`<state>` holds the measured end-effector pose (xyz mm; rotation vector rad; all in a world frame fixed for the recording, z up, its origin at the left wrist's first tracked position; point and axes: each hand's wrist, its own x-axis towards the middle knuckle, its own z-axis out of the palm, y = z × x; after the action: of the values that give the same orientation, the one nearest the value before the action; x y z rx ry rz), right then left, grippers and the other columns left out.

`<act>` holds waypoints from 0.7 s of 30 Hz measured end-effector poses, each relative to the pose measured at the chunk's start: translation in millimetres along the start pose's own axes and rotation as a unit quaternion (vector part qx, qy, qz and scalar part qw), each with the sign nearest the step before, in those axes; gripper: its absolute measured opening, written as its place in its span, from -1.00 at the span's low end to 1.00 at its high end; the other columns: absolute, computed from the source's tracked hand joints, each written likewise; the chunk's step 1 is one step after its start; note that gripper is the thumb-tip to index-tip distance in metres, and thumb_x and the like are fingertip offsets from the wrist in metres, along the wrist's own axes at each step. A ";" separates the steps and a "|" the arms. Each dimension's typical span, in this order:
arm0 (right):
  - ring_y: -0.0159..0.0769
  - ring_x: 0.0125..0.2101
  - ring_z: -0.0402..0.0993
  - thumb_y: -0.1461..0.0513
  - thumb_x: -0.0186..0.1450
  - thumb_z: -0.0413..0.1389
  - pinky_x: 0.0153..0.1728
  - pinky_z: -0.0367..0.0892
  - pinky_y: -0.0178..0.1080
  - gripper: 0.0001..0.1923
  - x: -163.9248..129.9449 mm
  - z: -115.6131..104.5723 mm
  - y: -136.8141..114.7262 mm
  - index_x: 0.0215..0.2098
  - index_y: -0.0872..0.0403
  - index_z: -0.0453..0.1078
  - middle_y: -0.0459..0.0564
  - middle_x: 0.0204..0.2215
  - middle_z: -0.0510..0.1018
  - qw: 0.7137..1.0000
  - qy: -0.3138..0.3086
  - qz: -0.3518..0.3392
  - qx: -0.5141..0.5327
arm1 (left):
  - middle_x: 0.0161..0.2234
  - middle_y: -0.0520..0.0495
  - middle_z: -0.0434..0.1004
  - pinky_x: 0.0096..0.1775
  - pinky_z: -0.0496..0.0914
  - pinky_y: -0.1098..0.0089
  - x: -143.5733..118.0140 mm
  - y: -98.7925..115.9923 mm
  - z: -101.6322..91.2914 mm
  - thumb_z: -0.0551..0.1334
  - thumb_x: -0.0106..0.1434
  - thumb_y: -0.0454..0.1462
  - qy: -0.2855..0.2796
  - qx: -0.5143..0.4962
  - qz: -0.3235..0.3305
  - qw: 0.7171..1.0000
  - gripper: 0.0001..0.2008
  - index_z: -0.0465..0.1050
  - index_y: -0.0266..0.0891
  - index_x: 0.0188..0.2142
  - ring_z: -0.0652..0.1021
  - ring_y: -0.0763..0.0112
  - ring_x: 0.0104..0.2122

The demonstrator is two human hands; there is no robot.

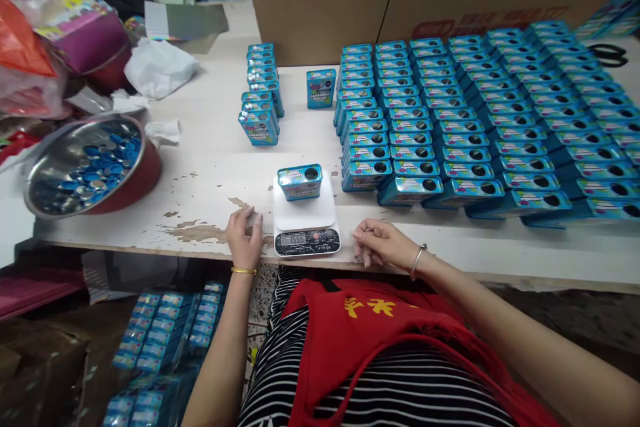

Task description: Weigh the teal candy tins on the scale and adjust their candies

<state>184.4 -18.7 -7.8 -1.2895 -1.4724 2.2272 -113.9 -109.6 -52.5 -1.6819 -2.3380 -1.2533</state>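
A blue tin (pixel 300 183) with a round dark hole in its top stands upright on the pan of a white kitchen scale (pixel 306 217). The scale's display shows digits that look like 1555. Left of the scale, my left hand (pixel 244 237) rests at the table's front edge, thumb apart from the loosely bent fingers, holding nothing. On the other side, my right hand (pixel 383 242) hovers or rests by the edge with fingers curled in and nothing visible in them. Neither hand touches the tin or the scale.
Many similar tins (pixel 415 167) stand in rows at right. A small group of tins (pixel 260 130) with white pieces in their holes and a single tin (pixel 321 89) stand farther back. A metal bowl (pixel 150 170) holds blue caps. A large carton (pixel 320 7) closes off the back.
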 end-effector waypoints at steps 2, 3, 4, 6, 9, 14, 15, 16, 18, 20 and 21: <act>-0.48 -0.72 0.36 -0.10 0.06 0.21 -0.79 0.05 -0.48 -0.51 2.0 7.1 3.0 -0.42 0.09 0.17 -0.09 -0.59 0.50 1.000 0.008 -0.002 0.026 | -0.15 -0.15 0.42 -0.05 0.36 0.23 7.1 10.4 -6.4 0.18 0.26 -0.12 -0.011 -0.040 0.008 0.999 -0.66 0.36 -0.25 -0.04 0.44 0.28 -0.11; -0.49 -0.72 0.35 -0.09 0.06 0.22 -0.79 0.06 -0.49 -0.52 2.7 10.7 3.4 -0.44 0.10 0.18 -0.10 -0.60 0.49 0.999 0.011 0.000 0.052 | -0.10 -0.16 0.41 -0.02 0.35 0.21 12.5 16.7 -8.8 0.22 0.23 -0.10 -0.019 -0.065 0.013 0.998 -0.59 0.32 -0.23 0.01 0.43 0.27 -0.08; -0.50 -0.71 0.35 -0.07 0.05 0.24 -0.78 0.08 -0.49 -0.54 3.5 14.6 2.6 -0.45 0.11 0.20 -0.10 -0.59 0.49 0.996 0.011 0.002 0.087 | -0.05 -0.17 0.39 0.02 0.33 0.18 19.1 23.3 -10.0 0.26 0.19 -0.09 -0.033 -0.090 0.019 0.995 -0.50 0.27 -0.21 0.07 0.42 0.25 -0.04; -0.53 -0.67 0.34 0.01 0.05 0.27 -0.75 0.12 -0.50 -0.59 5.7 22.7 -2.2 -0.46 0.14 0.26 -0.08 -0.55 0.48 0.985 0.005 -0.003 0.172 | 0.07 -0.20 0.32 0.09 0.28 0.14 35.2 36.0 -6.9 0.33 0.10 -0.05 -0.071 -0.136 0.037 0.988 -0.29 0.13 -0.17 0.17 0.38 0.20 0.04; -0.53 -0.60 0.37 0.14 0.08 0.28 -0.69 0.19 -0.51 -0.70 11.2 34.3 -16.6 -0.40 0.19 0.35 -0.05 -0.51 0.48 0.958 0.001 -0.022 0.285 | 0.14 -0.24 0.26 0.10 0.29 0.15 61.4 51.9 8.3 0.37 0.02 -0.02 -0.136 -0.169 0.058 0.974 -0.15 0.04 -0.16 0.22 0.35 0.15 0.10; -0.48 -0.59 0.39 0.22 0.27 0.11 -0.66 0.21 -0.48 -0.83 15.0 43.5 -43.8 -0.31 0.21 0.38 -0.02 -0.55 0.46 0.919 0.032 -0.033 0.391 | -0.17 -0.11 0.51 -0.09 0.42 0.22 86.3 79.6 12.9 0.25 0.17 -0.14 -0.200 -0.132 0.144 0.960 -0.63 0.35 -0.20 -0.04 0.51 0.25 -0.16; -0.48 -0.59 0.38 0.22 0.30 0.07 -0.66 0.21 -0.48 -0.84 14.1 43.9 -48.3 -0.31 0.20 0.37 -0.03 -0.55 0.45 0.909 0.034 -0.031 0.413 | -0.16 -0.10 0.51 -0.05 0.39 0.20 87.3 85.2 7.7 0.24 0.17 -0.20 -0.194 -0.101 0.195 0.956 -0.66 0.37 -0.18 -0.05 0.50 0.25 -0.15; -0.48 -0.60 0.38 0.22 0.32 0.03 -0.66 0.21 -0.48 -0.83 13.1 44.3 -52.4 -0.32 0.19 0.36 -0.03 -0.56 0.45 0.899 0.034 -0.029 0.436 | -0.13 -0.10 0.51 -0.01 0.35 0.16 87.5 90.1 1.9 0.23 0.16 -0.25 -0.184 -0.068 0.249 0.949 -0.66 0.37 -0.16 -0.04 0.49 0.24 -0.12; -0.48 -0.60 0.37 0.21 0.38 -0.05 -0.65 0.21 -0.47 -0.76 11.7 45.5 -59.9 -0.36 0.18 0.33 -0.02 -0.56 0.44 0.882 0.034 -0.028 0.469 | -0.09 -0.09 0.50 0.04 0.30 0.11 86.3 95.7 -7.1 0.22 0.13 -0.32 -0.159 -0.015 0.330 0.931 -0.60 0.35 -0.12 0.00 0.47 0.23 -0.10; -0.48 -0.61 0.36 0.22 0.41 -0.13 -0.65 0.20 -0.47 -0.69 12.3 47.4 -66.0 -0.40 0.19 0.31 0.00 -0.57 0.44 0.878 0.045 -0.027 0.476 | -0.10 -0.09 0.51 0.02 0.31 0.11 83.6 95.4 -9.3 0.19 0.11 -0.36 -0.149 0.013 0.355 0.923 -0.58 0.34 -0.13 0.01 0.48 0.23 -0.13; -0.48 -0.61 0.36 0.24 0.42 -0.15 -0.65 0.20 -0.47 -0.68 13.0 48.5 -68.4 -0.41 0.20 0.31 0.00 -0.58 0.43 0.879 0.052 -0.024 0.473 | -0.10 -0.10 0.51 0.01 0.32 0.11 82.0 93.9 -8.4 0.18 0.11 -0.37 -0.150 0.022 0.355 0.922 -0.57 0.34 -0.14 0.00 0.48 0.23 -0.14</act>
<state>120.5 -9.7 47.4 -0.9609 -0.2272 2.2724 -77.6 -39.1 44.0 -2.5033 -1.5456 -0.8309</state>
